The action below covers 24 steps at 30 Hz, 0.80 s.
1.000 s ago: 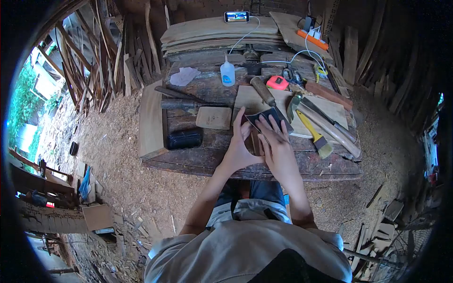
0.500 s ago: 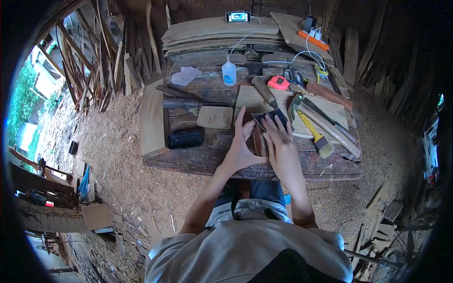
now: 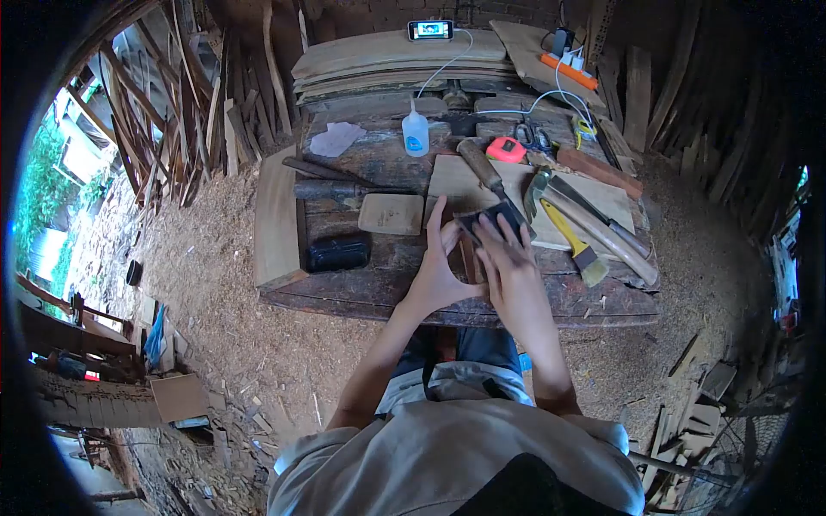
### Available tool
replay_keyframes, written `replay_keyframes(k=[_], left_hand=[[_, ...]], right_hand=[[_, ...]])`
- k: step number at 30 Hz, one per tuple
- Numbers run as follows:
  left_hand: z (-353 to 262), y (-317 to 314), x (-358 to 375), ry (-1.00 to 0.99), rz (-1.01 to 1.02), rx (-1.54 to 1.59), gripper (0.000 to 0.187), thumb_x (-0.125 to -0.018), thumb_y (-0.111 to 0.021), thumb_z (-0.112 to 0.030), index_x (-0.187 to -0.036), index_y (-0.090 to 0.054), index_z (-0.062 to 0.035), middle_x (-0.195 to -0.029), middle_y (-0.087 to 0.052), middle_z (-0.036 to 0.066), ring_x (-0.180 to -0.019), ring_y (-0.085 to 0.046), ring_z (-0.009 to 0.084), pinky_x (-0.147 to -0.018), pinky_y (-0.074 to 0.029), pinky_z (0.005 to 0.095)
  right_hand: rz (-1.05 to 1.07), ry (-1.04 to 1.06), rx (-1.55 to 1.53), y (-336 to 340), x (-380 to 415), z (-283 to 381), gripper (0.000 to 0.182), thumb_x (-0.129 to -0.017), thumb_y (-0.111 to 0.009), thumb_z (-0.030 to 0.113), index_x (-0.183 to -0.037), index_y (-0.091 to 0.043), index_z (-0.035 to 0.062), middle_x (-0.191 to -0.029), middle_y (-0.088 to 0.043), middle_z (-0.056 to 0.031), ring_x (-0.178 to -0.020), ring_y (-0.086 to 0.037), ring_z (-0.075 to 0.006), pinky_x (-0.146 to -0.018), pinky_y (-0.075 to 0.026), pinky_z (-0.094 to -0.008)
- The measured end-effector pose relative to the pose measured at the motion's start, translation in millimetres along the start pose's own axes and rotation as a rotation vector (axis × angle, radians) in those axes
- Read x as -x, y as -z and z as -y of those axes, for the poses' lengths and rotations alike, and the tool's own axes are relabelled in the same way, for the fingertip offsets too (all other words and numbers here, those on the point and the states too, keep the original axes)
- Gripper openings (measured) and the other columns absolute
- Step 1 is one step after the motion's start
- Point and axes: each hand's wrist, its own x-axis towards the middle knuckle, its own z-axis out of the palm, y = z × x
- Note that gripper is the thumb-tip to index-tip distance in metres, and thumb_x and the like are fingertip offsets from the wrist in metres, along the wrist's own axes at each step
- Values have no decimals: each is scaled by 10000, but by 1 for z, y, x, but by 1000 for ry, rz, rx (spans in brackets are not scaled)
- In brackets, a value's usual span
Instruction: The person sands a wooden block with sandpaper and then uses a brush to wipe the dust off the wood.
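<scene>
Near the front edge of the worn wooden workbench (image 3: 396, 297), my right hand (image 3: 514, 262) presses a dark sheet (image 3: 469, 225), probably sandpaper, with its fingers over it. Beneath lies a brown wooden piece (image 3: 469, 258), mostly covered by the hands. My left hand (image 3: 437, 271) is around that piece's left side, thumb stretched toward the right hand and fingers pointing up. A flat wooden block (image 3: 391, 213) sits left of my left hand. Just beyond my right hand rests a tool with a wooden handle (image 3: 480, 165), on a pale board (image 3: 447, 178).
Right on the bench are a hammer (image 3: 594, 234), a yellow brush (image 3: 564, 230) and a red tape measure (image 3: 506, 150). A bottle (image 3: 416, 136) stands behind; a black case (image 3: 338, 254) lies left. A phone (image 3: 431, 31) is on stacked boards (image 3: 387, 56) at the back.
My right hand and the dark sheet have shifted slightly, the hand a little down and left. My left hand stays nearly in place.
</scene>
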Motion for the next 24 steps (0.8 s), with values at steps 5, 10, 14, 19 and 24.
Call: replay_keyframes(k=[5,10,14,19,24], left_hand=[[8,-1,-4,-1,25,31,1382,-576,-917,-81,-1563,51,-109,-1446,-395,252,-1374,-410,331,-1166,-294,441],[6,-1,-4,-50,39,-32,1390,-573,-922,-83,-1559,58,-106,-1435,-404,259,-1370,-413,335,-1171,-285,439],[7,0,-3,-69,21,-31,1391,-573,-924,-92,-1559,58,-106,-1432,-411,260,-1367,-420,326,-1170,-286,437],[2,-2,-3,36,43,27,1371,-579,-920,-95,-1559,38,-104,-1427,-421,245,-1361,-429,314,-1168,-295,427],[-3,0,-4,-2,68,-41,1358,-582,-912,-82,-1559,31,-102,-1438,-407,246,-1359,-430,311,-1176,-287,422]], right_hand=[[7,-55,-14,8,23,11,356,-969,-533,54,-1319,-566,1,-1380,-551,-197,-1379,-419,-379,-1172,-244,-514],[-53,17,-24,-6,-7,-8,358,-967,-536,96,-1309,-562,-7,-1318,-588,-222,-1311,-473,-424,-1162,-256,-543],[-23,6,-31,-3,-8,-8,359,-970,-532,98,-1312,-562,-6,-1347,-571,-213,-1315,-471,-422,-1164,-254,-541],[16,-44,-34,8,16,3,351,-976,-508,50,-1317,-569,-5,-1392,-542,-196,-1386,-416,-363,-1180,-230,-510],[-49,-19,-61,-6,-11,-13,345,-975,-527,101,-1301,-579,-2,-1351,-569,-213,-1334,-458,-404,-1165,-252,-537]])
